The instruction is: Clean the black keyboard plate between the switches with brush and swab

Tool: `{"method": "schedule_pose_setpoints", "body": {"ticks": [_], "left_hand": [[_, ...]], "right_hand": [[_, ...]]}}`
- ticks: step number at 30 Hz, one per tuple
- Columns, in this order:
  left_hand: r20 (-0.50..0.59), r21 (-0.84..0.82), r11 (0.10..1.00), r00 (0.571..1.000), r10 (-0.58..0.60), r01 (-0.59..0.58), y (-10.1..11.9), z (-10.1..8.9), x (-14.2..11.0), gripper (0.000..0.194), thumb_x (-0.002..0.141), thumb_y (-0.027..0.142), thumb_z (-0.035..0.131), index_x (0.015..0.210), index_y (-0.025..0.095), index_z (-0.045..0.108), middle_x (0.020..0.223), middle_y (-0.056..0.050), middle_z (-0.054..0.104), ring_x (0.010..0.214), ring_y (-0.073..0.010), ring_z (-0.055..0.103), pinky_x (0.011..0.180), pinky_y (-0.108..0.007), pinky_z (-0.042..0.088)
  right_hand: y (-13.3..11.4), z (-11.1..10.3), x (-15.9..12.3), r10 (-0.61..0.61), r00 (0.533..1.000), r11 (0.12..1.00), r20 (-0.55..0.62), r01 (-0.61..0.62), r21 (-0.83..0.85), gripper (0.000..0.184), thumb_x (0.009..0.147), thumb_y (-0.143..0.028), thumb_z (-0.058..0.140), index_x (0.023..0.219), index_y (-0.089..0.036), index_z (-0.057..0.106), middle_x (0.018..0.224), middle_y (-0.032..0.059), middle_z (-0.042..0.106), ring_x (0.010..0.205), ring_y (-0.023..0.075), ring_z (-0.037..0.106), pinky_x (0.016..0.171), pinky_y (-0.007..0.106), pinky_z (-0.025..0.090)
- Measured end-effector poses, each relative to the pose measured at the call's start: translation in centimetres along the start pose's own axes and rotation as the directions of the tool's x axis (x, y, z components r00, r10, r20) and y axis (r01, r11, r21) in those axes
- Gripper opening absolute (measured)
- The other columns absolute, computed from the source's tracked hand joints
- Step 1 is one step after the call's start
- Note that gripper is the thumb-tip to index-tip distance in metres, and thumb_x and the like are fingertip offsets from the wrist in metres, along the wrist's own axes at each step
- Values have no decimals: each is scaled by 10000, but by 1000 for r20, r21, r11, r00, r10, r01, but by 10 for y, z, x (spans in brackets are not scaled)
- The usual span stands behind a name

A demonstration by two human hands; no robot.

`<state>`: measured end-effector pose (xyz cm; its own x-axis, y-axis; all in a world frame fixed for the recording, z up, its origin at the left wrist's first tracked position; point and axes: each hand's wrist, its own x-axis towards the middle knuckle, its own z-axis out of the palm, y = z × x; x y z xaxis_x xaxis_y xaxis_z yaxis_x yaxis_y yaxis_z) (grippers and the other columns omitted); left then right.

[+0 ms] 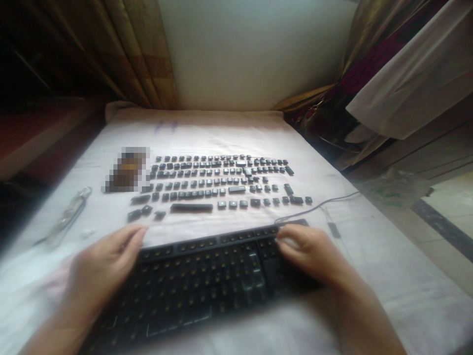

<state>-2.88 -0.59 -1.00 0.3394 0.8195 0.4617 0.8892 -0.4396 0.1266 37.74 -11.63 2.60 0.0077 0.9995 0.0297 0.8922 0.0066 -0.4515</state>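
Note:
A black keyboard (199, 281) with its keycaps taken off lies in front of me on a white cloth. My left hand (101, 268) grips its left end, fingers curled over the far left corner. My right hand (312, 256) rests on the keyboard's right part, fingers bent over the far right corner. Beyond the keyboard, several loose black keycaps (221, 180) lie in rows on the cloth, including a long space bar (191, 207). The picture is blurred by motion.
A thin cable (318, 206) runs from the keyboard's far right off to the right. A pixelated dark object (127, 170) sits left of the keycaps. A slim metal tool (68, 217) lies at the far left. Curtains hang behind; the table's right edge drops to the floor.

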Motion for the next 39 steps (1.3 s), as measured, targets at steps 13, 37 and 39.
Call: {"method": "schedule_pose_setpoints", "body": {"ticks": [13, 37, 39], "left_hand": [[72, -14, 995, 992, -101, 102, 3, -4, 0, 292, 920, 429, 515, 1031, 292, 747, 961, 31, 789, 801, -169, 746, 714, -204, 545], [104, 0, 988, 982, -156, 157, 3, -4, 3, 288, 909, 459, 525, 1027, 322, 749, 943, 42, 788, 762, -169, 735, 656, -216, 543], [103, -1, 988, 982, -156, 156, 3, -5, 3, 291, 911, 470, 522, 1028, 324, 746, 941, 45, 788, 769, -168, 736, 671, -216, 548]], "right_hand": [[-1, -1, 1, 7, 1000, 1000, 11, -7, -24, 148, 793, -209, 533, 740, -229, 670, 730, 8, 739, 648, 161, 679, 603, 239, 492], [-2, -9, -15, 21, 1000, 993, 10, -22, 118, 116, 799, -235, 555, 713, -219, 631, 655, -1, 706, 571, 143, 655, 555, 220, 469], [-2, -8, -14, 20, 1000, 993, 15, -22, 119, 106, 792, -220, 564, 708, -221, 628, 653, -5, 707, 573, 142, 657, 551, 217, 467]]}}
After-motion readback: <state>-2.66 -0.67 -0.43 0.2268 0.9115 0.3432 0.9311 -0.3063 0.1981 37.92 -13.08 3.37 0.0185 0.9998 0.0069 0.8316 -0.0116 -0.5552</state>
